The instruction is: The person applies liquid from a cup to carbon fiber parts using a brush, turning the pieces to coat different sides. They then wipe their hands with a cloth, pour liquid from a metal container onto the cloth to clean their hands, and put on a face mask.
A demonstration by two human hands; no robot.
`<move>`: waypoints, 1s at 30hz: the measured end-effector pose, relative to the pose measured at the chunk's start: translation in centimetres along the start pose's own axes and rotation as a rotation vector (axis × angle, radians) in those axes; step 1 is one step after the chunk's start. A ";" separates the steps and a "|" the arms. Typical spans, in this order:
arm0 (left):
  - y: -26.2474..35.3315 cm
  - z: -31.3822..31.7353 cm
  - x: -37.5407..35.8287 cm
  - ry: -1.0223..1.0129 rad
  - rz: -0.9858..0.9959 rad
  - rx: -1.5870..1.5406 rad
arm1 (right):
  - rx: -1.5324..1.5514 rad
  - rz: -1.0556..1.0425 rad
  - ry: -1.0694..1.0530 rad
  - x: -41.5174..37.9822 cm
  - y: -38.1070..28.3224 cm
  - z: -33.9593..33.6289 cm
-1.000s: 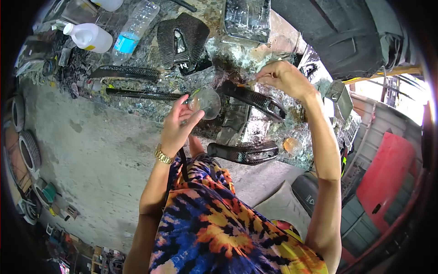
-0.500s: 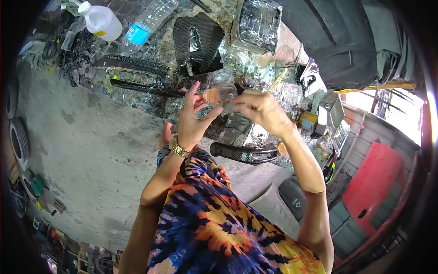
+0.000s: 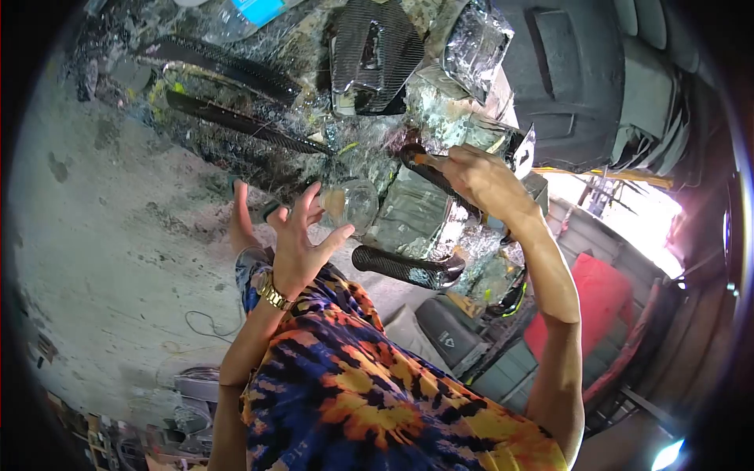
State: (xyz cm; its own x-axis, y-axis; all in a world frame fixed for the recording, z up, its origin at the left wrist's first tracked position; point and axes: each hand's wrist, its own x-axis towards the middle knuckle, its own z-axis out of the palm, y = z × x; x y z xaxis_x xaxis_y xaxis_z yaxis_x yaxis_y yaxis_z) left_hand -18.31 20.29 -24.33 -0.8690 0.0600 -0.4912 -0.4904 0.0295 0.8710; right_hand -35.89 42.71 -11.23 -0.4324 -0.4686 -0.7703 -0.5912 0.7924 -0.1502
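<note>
My left hand [image 3: 297, 243] is wrapped round a clear plastic cup [image 3: 360, 206], tilted, with its thumb and fingertips on the cup's side. My right hand [image 3: 485, 179] is closed on a small brush-like tool [image 3: 429, 160], whose orange-brown end sticks out to the left. That end lies over the upper end of a dark curved carbon-fibre strip [image 3: 449, 185]. Below, a silvery taped block [image 3: 410, 213] stands between the cup and the strip. A second curved carbon piece [image 3: 408, 268] lies at the bench's near edge.
Long dark carbon strips [image 3: 243, 125] lie at the upper left. Beyond them are a carbon panel [image 3: 375, 55], a bottle with a blue label [image 3: 258, 9] and a shiny wrapped block [image 3: 477, 51]. A large black panel [image 3: 558, 86] stands at the upper right.
My right hand has moved away from the cup, rightward to the curved strip. My left hand still holds the cup, now lower and further left. The camera view has shifted.
</note>
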 end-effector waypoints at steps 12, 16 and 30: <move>-2.0 -0.8 -0.7 0.076 0.100 -0.005 | -0.255 -0.239 0.106 0.0 -2.3 2.7; -2.2 -0.3 -0.1 0.047 0.007 -0.007 | 0.048 -0.050 0.228 -2.2 -4.1 0.4; -2.6 1.0 -0.1 -0.029 -0.065 -0.016 | 0.960 0.046 0.331 1.3 1.2 1.9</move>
State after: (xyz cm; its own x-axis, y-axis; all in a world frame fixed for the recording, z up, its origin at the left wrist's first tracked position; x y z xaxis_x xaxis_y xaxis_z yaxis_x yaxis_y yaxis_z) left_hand -16.89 21.25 -26.51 -0.8332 0.0873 -0.5460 -0.5467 0.0180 0.8372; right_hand -35.84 43.81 -13.57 -0.6936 -0.3994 -0.5995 0.1641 0.7228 -0.6713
